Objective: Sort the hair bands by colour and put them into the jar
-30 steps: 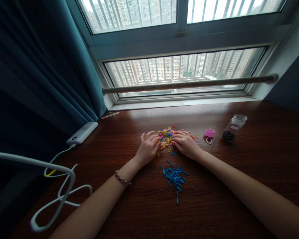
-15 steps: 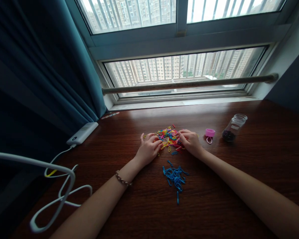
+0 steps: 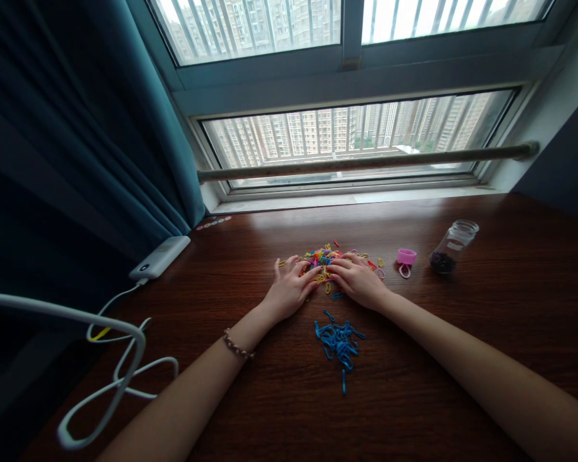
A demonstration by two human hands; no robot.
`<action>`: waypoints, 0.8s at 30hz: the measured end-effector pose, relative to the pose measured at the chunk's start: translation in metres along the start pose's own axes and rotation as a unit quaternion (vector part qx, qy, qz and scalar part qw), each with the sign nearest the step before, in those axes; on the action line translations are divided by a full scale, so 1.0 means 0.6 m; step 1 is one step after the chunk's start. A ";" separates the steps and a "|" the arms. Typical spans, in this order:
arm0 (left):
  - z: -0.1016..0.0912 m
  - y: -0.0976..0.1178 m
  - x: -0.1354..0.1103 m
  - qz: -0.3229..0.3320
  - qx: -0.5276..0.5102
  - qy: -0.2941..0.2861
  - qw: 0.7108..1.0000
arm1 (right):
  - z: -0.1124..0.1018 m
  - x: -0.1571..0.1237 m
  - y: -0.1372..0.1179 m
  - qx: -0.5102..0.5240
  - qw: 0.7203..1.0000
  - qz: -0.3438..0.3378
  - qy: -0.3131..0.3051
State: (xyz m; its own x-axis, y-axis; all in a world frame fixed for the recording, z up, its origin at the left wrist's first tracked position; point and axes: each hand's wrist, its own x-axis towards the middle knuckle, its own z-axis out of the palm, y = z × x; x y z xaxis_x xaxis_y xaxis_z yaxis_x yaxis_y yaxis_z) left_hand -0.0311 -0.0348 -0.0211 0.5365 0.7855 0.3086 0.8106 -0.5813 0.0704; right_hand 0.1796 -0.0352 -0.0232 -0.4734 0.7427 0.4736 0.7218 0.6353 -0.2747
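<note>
A loose heap of small, many-coloured elastic bands (image 3: 324,258) lies on the brown wooden table. My left hand (image 3: 291,289) rests at its left edge, fingers spread over the bands. From the right, my right hand (image 3: 359,279) reaches across the heap with its fingers stretched out and touching it; part of the heap is hidden beneath. The fingertips of both hands are close together near the middle. Closer to me is a separate pile of blue elastic bands (image 3: 340,343), which neither hand touches.
On the right stand a pink ring-shaped piece with a loop (image 3: 406,256) and a tilted-looking glass jar (image 3: 455,245) with dark contents. At left are a white power bank (image 3: 160,259) and a looping white cable (image 3: 137,359) beside the blue curtain (image 3: 125,128). A window with a rail (image 3: 366,165) is behind.
My right hand has moved left and spread over the heap, uncovering a few bands on its right. My left hand has stayed nearly in place, its fingers slightly wider.
</note>
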 end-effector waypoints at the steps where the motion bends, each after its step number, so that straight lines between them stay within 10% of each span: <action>1: 0.000 0.000 0.000 -0.002 0.000 -0.004 1.000 | 0.002 -0.001 0.001 -0.007 1.000 0.000 -0.007; 14: -0.004 -0.002 0.000 0.008 -0.050 0.044 0.998 | -0.008 0.007 0.012 0.143 0.980 0.060 0.123; 24: 0.003 -0.026 0.001 -0.117 -0.131 0.160 0.971 | -0.012 0.004 0.015 0.205 0.946 0.192 0.163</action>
State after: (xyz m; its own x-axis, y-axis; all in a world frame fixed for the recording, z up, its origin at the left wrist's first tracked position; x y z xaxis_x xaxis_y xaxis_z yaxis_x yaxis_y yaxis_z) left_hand -0.0433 -0.0249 -0.0235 0.2094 0.8206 0.5317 0.7914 -0.4616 0.4007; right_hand 0.1884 -0.0290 -0.0187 0.0135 0.8730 0.4876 0.5212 0.4100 -0.7485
